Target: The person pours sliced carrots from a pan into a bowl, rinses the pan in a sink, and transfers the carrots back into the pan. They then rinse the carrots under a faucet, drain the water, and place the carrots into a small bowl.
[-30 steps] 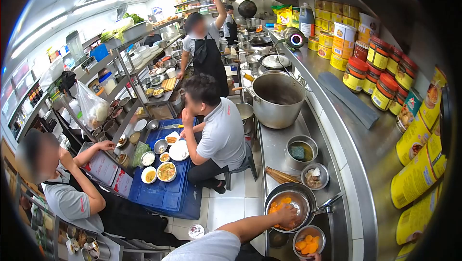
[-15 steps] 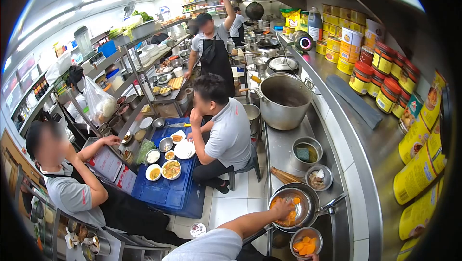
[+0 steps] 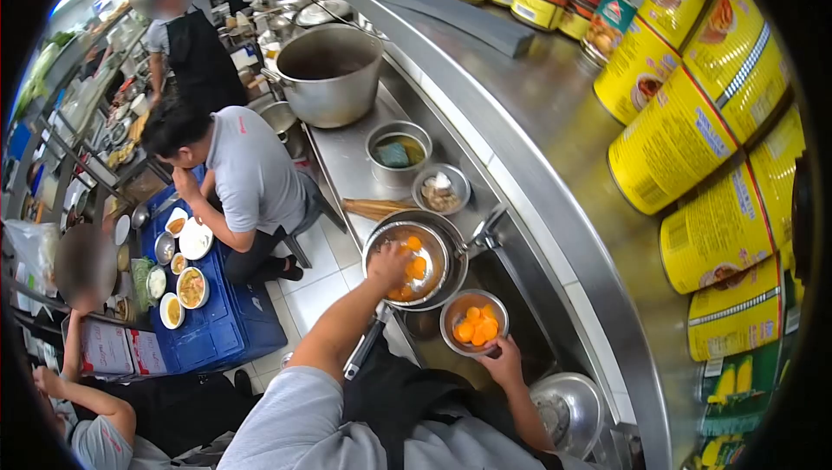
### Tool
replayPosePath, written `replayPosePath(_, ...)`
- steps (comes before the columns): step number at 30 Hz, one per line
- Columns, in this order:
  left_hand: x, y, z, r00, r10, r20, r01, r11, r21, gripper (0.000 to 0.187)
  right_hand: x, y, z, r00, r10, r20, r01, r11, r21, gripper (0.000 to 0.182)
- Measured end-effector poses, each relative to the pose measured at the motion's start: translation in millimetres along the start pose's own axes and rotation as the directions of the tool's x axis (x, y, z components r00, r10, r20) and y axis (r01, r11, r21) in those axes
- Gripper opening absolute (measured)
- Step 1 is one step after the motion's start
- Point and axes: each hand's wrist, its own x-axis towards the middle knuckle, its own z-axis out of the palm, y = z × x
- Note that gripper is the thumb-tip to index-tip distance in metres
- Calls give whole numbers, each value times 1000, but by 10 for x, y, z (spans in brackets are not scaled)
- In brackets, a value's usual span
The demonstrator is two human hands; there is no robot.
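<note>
My left hand [image 3: 389, 265] reaches into a metal bowl [image 3: 438, 249] that holds several round orange slices [image 3: 414, 269], which look like carrot. Its fingers are blurred and partly hidden among the slices. This bowl rests in a larger pan [image 3: 457, 245] at the sink edge. Closed on the rim of a smaller metal bowl [image 3: 450, 337] is my right hand [image 3: 503, 361]. More orange slices [image 3: 475, 326] lie inside that smaller bowl, just right of the pan and over the sink.
Behind the pan stand a small bowl of pale pieces [image 3: 440, 190], a pot with a green sponge [image 3: 398, 155] and a large stockpot [image 3: 330, 71]. A steel shelf with yellow cans [image 3: 674, 139] overhangs the right. Co-workers sit and stand near a blue crate [image 3: 227, 336] with food bowls.
The view has turned right and down, bringing my right hand and its bowl further into sight. My left hand has shifted to the left side of the metal bowl, exposing more slices.
</note>
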Motion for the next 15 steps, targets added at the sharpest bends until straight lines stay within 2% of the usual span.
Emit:
replayPosePath(2, 94, -31, 130, 999, -1, -52, -1, 999, -37, 58, -23, -16, -2, 997, 76, 14, -77, 984, 159, 31)
replayPosePath(6, 100, -42, 92, 998, -4, -60, 1, 998, -59, 53, -71, -10, -37, 999, 26, -27, -21, 988, 152, 32)
replayPosePath(7, 54, 5, 16, 998, -26, -59, 20, 995, -103, 49, -101, 71, -45, 997, 76, 12, -77, 987, 139, 33)
replayPosePath(8, 259, -58, 278, 993, -21, -117, -5, 977, -212, 47, -71, 106, 1, 992, 109, 56, -116, 983, 139, 35)
replayPosePath(9, 215, -3, 126, 997, -20, -72, 9, 988, -151, 43, -73, 181, 31, 995, 73, 70, -86, 974, 210, 35)
replayPosePath(10, 290, -61, 310, 963, 16, -269, -61, 985, -161, 42, -80, 234, 115, 993, 115, 19, -115, 948, 296, 33)
replayPosePath(11, 359, -68, 402, 968, -30, -249, -14, 984, -175, 41, -38, 188, 80, 993, 103, 51, -112, 970, 217, 33)
replayPosePath(12, 28, 32, -75, 986, -116, -120, 92, 978, -185, 43, -44, -22, 51, 987, 157, 36, -161, 962, 220, 33)
replayPosePath(13, 31, 39, -31, 988, -113, -109, 91, 979, -183, 45, -32, 101, 82, 989, 137, 62, -146, 971, 191, 35)
replayPosePath(14, 39, 67, 37, 979, -165, -124, 136, 968, -210, 50, 71, 262, 127, 998, 32, 61, -40, 991, 129, 36)
replayPosePath(15, 62, 50, 91, 987, -141, -78, 124, 973, -195, 53, -89, 401, 105, 996, 64, 63, -74, 985, 156, 33)
